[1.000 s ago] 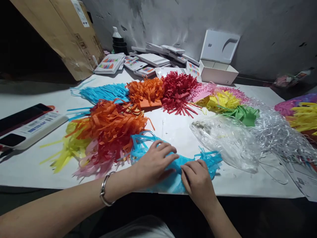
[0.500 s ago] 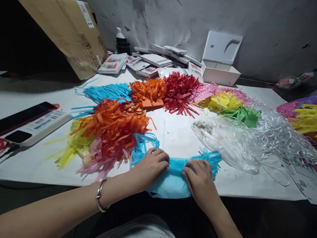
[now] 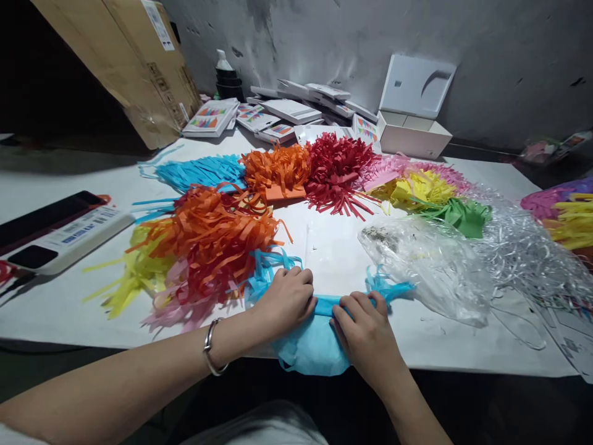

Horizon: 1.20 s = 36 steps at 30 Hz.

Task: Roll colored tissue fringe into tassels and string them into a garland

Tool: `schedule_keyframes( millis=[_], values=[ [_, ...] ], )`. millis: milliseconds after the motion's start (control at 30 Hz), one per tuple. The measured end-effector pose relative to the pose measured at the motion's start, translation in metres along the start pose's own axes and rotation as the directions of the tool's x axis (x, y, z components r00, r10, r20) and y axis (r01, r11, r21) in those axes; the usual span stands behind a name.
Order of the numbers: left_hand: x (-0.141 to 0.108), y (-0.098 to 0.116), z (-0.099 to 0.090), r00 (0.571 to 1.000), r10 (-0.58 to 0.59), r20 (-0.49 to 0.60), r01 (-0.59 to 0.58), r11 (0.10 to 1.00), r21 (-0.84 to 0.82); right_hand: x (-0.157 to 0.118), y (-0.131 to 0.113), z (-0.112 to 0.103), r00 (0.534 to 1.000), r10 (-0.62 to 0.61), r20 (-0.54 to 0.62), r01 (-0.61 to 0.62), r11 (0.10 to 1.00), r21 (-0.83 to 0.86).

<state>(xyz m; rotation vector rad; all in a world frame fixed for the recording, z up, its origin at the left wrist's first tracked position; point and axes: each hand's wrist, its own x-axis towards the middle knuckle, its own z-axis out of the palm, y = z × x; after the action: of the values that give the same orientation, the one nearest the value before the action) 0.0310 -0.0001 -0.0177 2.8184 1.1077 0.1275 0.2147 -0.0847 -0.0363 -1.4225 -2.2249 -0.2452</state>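
Observation:
At the table's front edge lies a sheet of light blue tissue paper (image 3: 315,346) with fringed ends at both sides. Its upper edge is gathered into a narrow, darker blue band. My left hand (image 3: 288,298) is closed over the left part of this band, fingertips curled under and partly hidden. On the right part, my right hand (image 3: 364,324) grips the band with bent fingers. A short stretch of band shows between the hands, and the lower paper hangs past the edge. Left of my left hand is a pile of orange and red paper fringe (image 3: 217,228).
Blue fringe (image 3: 199,172), orange fringe (image 3: 278,167), red fringe (image 3: 338,167), yellow fringe (image 3: 419,188) and green fringe (image 3: 461,215) form an arc. A clear plastic bag (image 3: 430,272) lies right. Behind are flat boxes (image 3: 291,112), an open white box (image 3: 414,136) and a carton (image 3: 134,68).
Both hands remain on the blue tissue paper. My right hand has shifted slightly left, closer to my left hand, and the upper edge looks more tightly gathered.

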Motion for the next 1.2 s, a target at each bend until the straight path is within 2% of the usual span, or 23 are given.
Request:
schedule_keyframes(
  millis=[100,200,267,333,467,567,667,733,867,967,1033,1100,1200],
  values=[
    [-0.003,-0.001,-0.002,1.0,0.007,-0.025,-0.008,1.0,-0.017,-0.002,0.003,0.003,0.997,-0.073,0.009,0.073,0.997,-0.024],
    [-0.009,0.0,-0.002,0.983,0.101,-0.152,-0.105,0.994,-0.019,-0.003,0.003,0.003,0.999,0.003,-0.035,-0.001,0.999,0.051],
    [-0.012,0.0,0.0,0.949,0.213,-0.231,-0.216,0.976,0.013,-0.002,0.001,0.001,0.996,0.073,-0.051,-0.065,0.988,0.141],
    [-0.014,-0.001,0.004,0.92,0.289,-0.264,-0.29,0.956,0.036,0.0,-0.002,-0.001,0.995,0.089,-0.038,-0.081,0.979,0.186],
    [-0.013,-0.005,0.01,0.901,0.311,-0.302,-0.327,0.945,-0.003,-0.001,-0.005,0.001,1.0,-0.028,-0.008,0.028,0.998,0.062],
    [-0.015,-0.008,0.008,0.912,0.318,-0.259,-0.332,0.943,-0.013,-0.01,0.001,0.002,0.994,-0.112,-0.014,0.111,0.994,-0.018],
    [-0.022,-0.011,0.004,0.912,0.365,-0.187,-0.374,0.927,-0.017,-0.022,0.008,-0.002,0.992,-0.121,-0.025,0.122,0.992,0.03],
    [-0.027,-0.011,0.004,0.92,0.353,-0.167,-0.364,0.931,-0.035,-0.025,0.01,-0.005,0.997,-0.074,-0.023,0.076,0.993,0.092],
    [-0.027,-0.004,0.003,0.976,0.163,-0.144,-0.178,0.979,-0.101,-0.021,0.005,-0.005,0.996,0.092,0.008,-0.092,0.977,0.191],
    [-0.018,0.003,0.0,0.997,0.054,-0.056,-0.058,0.995,-0.078,-0.015,0.0,0.0,0.972,0.233,-0.003,-0.23,0.961,0.152],
    [-0.013,0.006,-0.002,1.0,0.017,-0.016,-0.018,0.999,-0.047,-0.014,-0.002,0.003,0.959,0.282,-0.003,-0.28,0.955,0.096],
    [-0.01,0.005,-0.002,0.999,0.022,-0.024,-0.022,0.999,-0.031,-0.015,-0.003,0.005,0.96,0.281,-0.01,-0.28,0.959,0.043],
    [-0.011,-0.001,0.001,0.978,0.18,-0.11,-0.183,0.983,-0.018,-0.017,-0.006,0.004,0.978,0.207,-0.034,-0.206,0.978,0.026]
  ],
)
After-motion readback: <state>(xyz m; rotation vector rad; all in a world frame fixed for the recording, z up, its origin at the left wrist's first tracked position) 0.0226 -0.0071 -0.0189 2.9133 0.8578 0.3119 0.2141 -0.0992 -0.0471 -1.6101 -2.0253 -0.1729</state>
